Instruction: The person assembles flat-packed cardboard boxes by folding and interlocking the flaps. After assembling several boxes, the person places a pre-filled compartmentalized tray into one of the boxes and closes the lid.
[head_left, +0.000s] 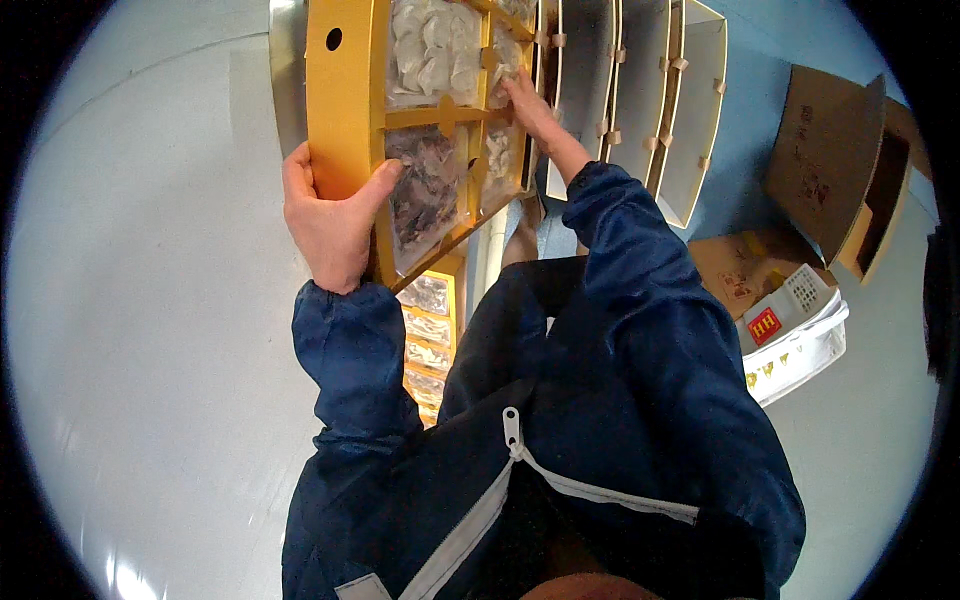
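A yellow compartment box (pixel 345 120) is tilted in front of me, its sections filled with clear-wrapped goods. My left hand (pixel 335 220) clasps its lower left side wall, thumb over the near edge. Beside that thumb lies a packet of dark brown pieces (pixel 430 190); above it is a packet of pale round pieces (pixel 432 45). At the right column of small sections, my right hand (pixel 527 105) has its fingers closed against a clear-wrapped packet (pixel 502 60). Whether they pinch the packet or something under it is hidden.
White boxes with beige ribbon ties (pixel 640 110) stand in a row to the right. Beyond them are an open brown carton (pixel 825 160) and a white plastic basket (pixel 800 350) with a red-labelled item. Below the held box, more yellow boxes of packets (pixel 428 340) show.
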